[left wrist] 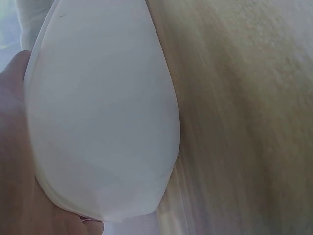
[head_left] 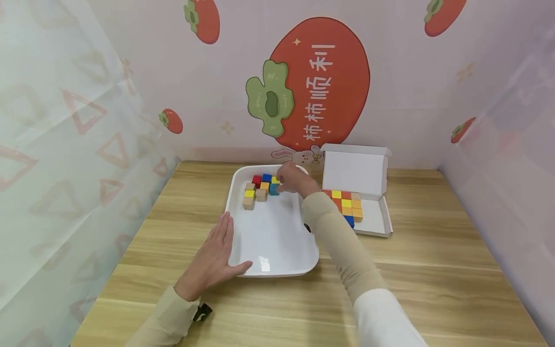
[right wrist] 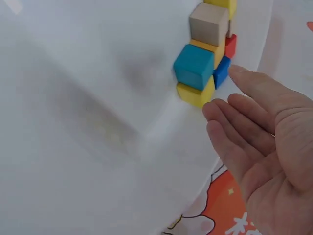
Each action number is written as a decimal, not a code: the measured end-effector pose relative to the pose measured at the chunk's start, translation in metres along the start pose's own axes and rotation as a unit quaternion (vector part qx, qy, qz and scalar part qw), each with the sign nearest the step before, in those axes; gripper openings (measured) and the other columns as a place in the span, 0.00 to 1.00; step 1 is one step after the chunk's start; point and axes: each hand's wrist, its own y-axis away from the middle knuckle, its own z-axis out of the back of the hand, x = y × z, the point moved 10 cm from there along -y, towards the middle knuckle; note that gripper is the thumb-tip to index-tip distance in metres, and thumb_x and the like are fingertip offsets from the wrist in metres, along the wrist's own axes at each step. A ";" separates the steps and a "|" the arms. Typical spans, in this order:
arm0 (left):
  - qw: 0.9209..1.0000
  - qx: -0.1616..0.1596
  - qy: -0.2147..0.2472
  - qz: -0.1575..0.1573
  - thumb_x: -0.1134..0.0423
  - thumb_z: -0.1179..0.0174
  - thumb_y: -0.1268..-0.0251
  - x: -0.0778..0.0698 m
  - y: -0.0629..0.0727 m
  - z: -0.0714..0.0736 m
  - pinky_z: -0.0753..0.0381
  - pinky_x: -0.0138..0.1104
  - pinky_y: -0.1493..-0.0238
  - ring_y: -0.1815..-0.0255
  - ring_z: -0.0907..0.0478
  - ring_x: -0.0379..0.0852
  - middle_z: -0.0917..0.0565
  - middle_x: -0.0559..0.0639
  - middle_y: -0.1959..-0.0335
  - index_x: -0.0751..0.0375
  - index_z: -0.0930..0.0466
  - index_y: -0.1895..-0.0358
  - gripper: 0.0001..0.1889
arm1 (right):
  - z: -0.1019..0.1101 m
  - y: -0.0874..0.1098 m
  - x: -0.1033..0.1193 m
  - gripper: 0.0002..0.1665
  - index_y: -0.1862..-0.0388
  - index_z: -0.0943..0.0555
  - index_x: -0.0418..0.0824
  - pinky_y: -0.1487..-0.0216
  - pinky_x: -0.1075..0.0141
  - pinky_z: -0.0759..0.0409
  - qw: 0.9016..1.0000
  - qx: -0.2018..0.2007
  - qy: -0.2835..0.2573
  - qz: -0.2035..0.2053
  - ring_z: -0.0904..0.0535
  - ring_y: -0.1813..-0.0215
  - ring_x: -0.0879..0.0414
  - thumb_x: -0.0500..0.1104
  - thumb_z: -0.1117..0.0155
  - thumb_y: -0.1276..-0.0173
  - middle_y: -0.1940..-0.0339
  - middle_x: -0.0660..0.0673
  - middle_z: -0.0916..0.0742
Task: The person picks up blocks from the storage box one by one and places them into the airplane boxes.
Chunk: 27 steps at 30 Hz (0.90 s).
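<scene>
A white tray [head_left: 273, 241] lies on the table, with several wooden cubes grouped at its far left. My left hand [head_left: 212, 255] rests against the tray's left rim, fingers straight along it and thumb over the near edge. At the tray's far end, my right hand [head_left: 296, 179] hovers by the group, its fingers loosely bent. In the right wrist view the fingertips are right at a yellow cube [right wrist: 194, 95] and a blue cube [right wrist: 222, 72], with nothing between thumb and fingers. Beside these sit a teal cube [right wrist: 194, 67], a plain wooden cube [right wrist: 208, 23] and a red cube [right wrist: 231, 46].
To the tray's right stands an open white cardboard box [head_left: 375, 217], its lid [head_left: 354, 171] raised against the back. Red, yellow, orange and blue cubes [head_left: 347, 203] fill its left part, partly behind my right forearm. A printed cloth wall [head_left: 399, 96] borders the wooden table [head_left: 433, 270].
</scene>
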 end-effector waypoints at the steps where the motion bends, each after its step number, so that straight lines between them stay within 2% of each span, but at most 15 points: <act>1: 1.000 -0.001 0.000 -0.002 0.24 0.42 0.38 0.000 0.000 0.000 0.44 0.57 0.15 0.10 0.58 0.65 0.59 0.67 0.11 0.73 0.60 0.15 0.66 | -0.002 -0.001 -0.002 0.24 0.37 0.16 0.39 0.34 0.54 0.15 1.000 0.002 -0.006 -0.008 0.23 0.42 0.48 0.43 0.25 0.29 0.46 0.44 0.16; 6: 1.000 -0.003 0.008 -0.007 0.24 0.42 0.38 -0.003 -0.001 -0.003 0.43 0.58 0.15 0.10 0.57 0.65 0.58 0.67 0.11 0.73 0.59 0.15 0.66 | -0.015 -0.007 -0.017 0.23 0.38 0.17 0.41 0.30 0.50 0.18 0.997 0.010 -0.035 -0.064 0.22 0.41 0.47 0.42 0.25 0.30 0.47 0.45 0.15; 8: 1.000 -0.001 0.013 -0.006 0.25 0.41 0.39 -0.004 -0.001 -0.004 0.42 0.58 0.15 0.10 0.56 0.65 0.57 0.67 0.11 0.74 0.58 0.15 0.66 | -0.020 -0.009 -0.022 0.22 0.40 0.17 0.41 0.29 0.49 0.19 0.996 0.002 -0.040 -0.074 0.23 0.42 0.48 0.42 0.24 0.30 0.47 0.46 0.15; 13: 1.000 -0.003 0.008 -0.003 0.25 0.41 0.39 -0.004 0.001 -0.003 0.42 0.58 0.16 0.11 0.56 0.65 0.57 0.67 0.12 0.74 0.57 0.16 0.65 | -0.024 -0.014 -0.019 0.19 0.43 0.15 0.40 0.28 0.50 0.20 0.997 -0.013 -0.043 -0.059 0.22 0.43 0.48 0.40 0.24 0.31 0.49 0.45 0.14; 18: 1.000 -0.003 0.000 -0.002 0.25 0.41 0.38 -0.002 0.000 0.000 0.42 0.58 0.15 0.10 0.57 0.65 0.58 0.67 0.11 0.74 0.58 0.15 0.65 | -0.024 -0.018 -0.015 0.18 0.46 0.15 0.37 0.32 0.52 0.17 0.998 -0.022 -0.044 -0.049 0.21 0.45 0.46 0.40 0.23 0.32 0.51 0.43 0.14; 27: 1.000 0.001 -0.002 0.004 0.24 0.41 0.39 0.001 -0.002 -0.001 0.42 0.58 0.16 0.10 0.57 0.65 0.59 0.66 0.11 0.73 0.58 0.15 0.66 | -0.030 -0.023 -0.013 0.21 0.43 0.19 0.36 0.34 0.54 0.17 0.996 -0.024 -0.047 -0.070 0.21 0.46 0.46 0.41 0.24 0.31 0.50 0.41 0.16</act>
